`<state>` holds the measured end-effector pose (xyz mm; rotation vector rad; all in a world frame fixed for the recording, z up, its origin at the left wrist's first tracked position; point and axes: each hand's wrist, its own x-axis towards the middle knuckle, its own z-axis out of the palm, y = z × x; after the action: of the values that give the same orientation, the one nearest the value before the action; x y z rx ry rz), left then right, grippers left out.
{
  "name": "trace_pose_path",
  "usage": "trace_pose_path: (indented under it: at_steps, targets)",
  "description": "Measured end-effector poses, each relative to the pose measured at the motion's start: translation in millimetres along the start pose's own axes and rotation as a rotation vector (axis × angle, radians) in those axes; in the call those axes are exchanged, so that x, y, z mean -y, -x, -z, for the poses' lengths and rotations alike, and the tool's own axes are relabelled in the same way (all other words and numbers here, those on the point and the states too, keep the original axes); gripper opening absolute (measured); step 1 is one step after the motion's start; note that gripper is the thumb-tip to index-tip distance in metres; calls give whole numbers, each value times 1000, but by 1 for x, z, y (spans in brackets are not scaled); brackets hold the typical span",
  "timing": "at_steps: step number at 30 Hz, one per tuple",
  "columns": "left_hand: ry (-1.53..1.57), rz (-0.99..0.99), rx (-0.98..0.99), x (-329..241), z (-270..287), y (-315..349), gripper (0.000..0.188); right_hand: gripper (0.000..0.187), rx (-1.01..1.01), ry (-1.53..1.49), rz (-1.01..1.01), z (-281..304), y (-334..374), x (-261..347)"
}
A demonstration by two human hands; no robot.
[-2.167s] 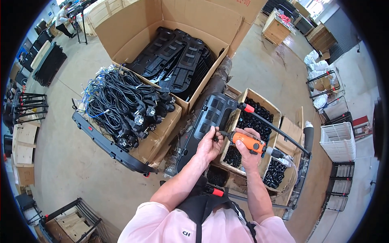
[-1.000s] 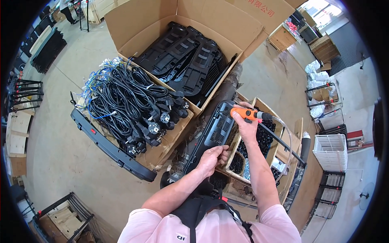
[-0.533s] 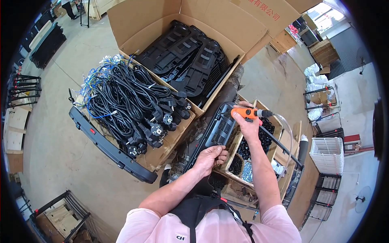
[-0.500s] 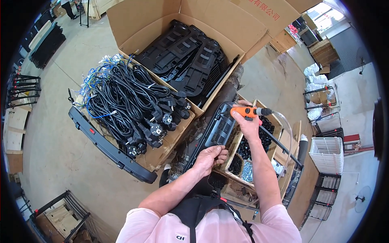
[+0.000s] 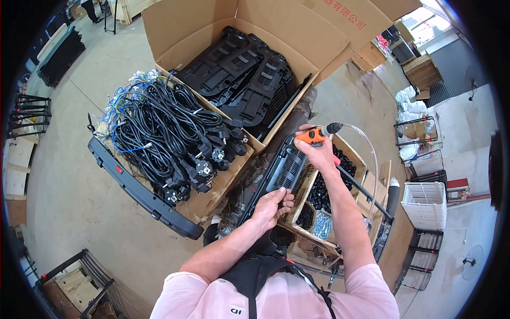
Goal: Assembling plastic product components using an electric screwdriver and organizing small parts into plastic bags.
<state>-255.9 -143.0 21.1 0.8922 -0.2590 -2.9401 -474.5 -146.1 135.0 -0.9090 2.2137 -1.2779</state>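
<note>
My right hand (image 5: 317, 155) is wrapped round an orange air screwdriver (image 5: 309, 137) with a clear hose (image 5: 370, 149) running from its back end. The tool is over the far end of a black vented panel (image 5: 289, 169), on a long dark housing in front of me; its tip is hidden. My left hand (image 5: 272, 207) is at the near end of the vented panel, fingers curled and thumb against its edge. Whatever lies in those fingers is too small or hidden to make out.
Right of the housing stands a wooden box (image 5: 300, 227) with black small parts (image 5: 324, 191) and silver screws (image 5: 322, 225). To the left lie bundled black power cords (image 5: 159, 122) and a long curved black part (image 5: 143, 191). Behind, a cardboard box (image 5: 191, 26) holds black plastic panels (image 5: 255, 74).
My right hand has moved the screwdriver left and slightly away from me, to over the panel's far end. My left hand has shifted only slightly.
</note>
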Motion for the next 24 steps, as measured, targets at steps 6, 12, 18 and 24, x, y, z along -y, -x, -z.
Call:
trace_pose_path:
  at_steps: [6,12,18,24]
  targets:
    - [37,-20,-23,-2,3,3,28,41,-10,9,5,-4,1,0]
    - [47,-16,-33,-3,2,5,28,46,4,22,16,-5,0,0]
    - [54,-22,-49,1,-2,-2,30,48,-5,-30,-4,4,2,-7]
    - [177,-68,-88,-9,4,-4,30,55,-105,-286,56,4,73,22]
